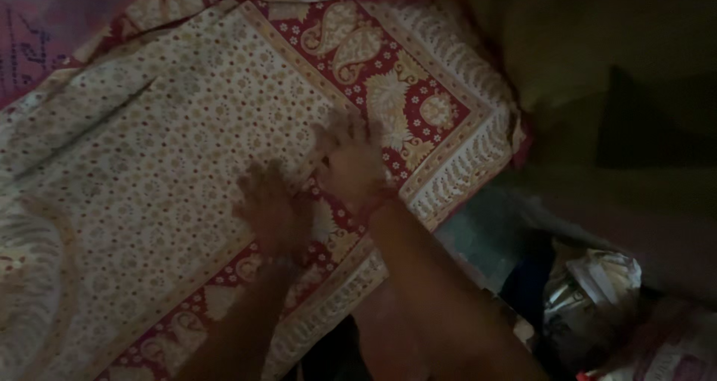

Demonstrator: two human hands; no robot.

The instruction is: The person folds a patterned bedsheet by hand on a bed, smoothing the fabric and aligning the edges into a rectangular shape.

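Pressing my left hand (267,205) and right hand (351,160) flat, fingers spread, holding nothing, on the cloth (172,127) near its red edge (418,119), I should push gently outward.

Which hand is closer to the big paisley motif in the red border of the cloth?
Right. The right hand lies flat just below the paisley motif, at the border's inner edge. The left hand rests lower and further left on the cloth.
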